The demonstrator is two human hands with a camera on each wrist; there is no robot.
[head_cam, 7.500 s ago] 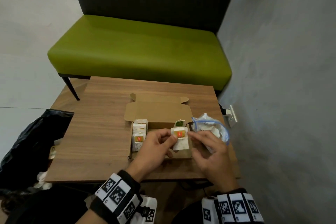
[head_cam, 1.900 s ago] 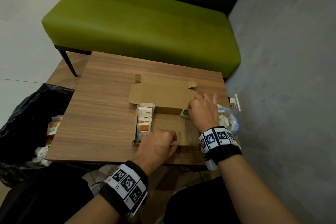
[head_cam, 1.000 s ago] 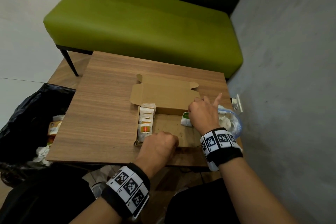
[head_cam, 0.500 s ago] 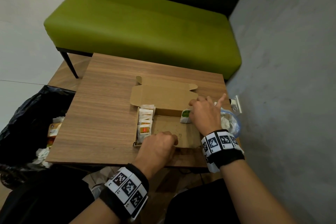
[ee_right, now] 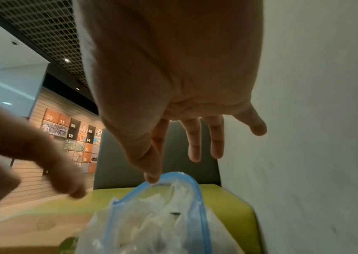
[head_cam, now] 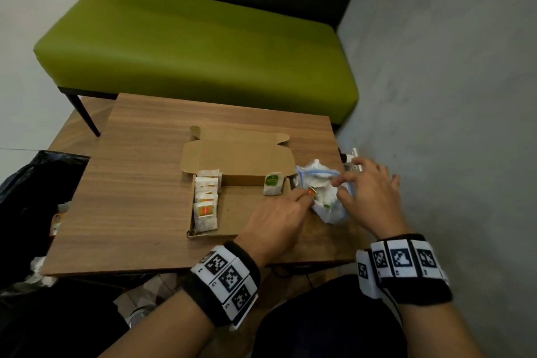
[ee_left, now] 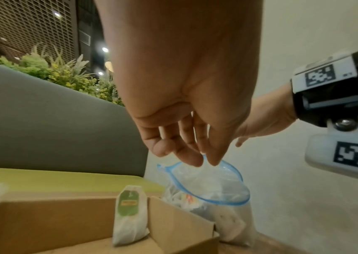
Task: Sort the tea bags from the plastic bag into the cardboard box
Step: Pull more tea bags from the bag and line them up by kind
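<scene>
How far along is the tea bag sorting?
Partly done. A row of red-label bags fills the box's left side, and one green-label bag stands at the right. Both the left hand and right hand are at the plastic bag, which still holds more.

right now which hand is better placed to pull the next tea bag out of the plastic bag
Left, probably. The left hand already has its fingertips at the plastic bag mouth, beside a red-tagged tea bag. The right hand is spread open over the bag's far rim, better suited to steadying it.
</scene>
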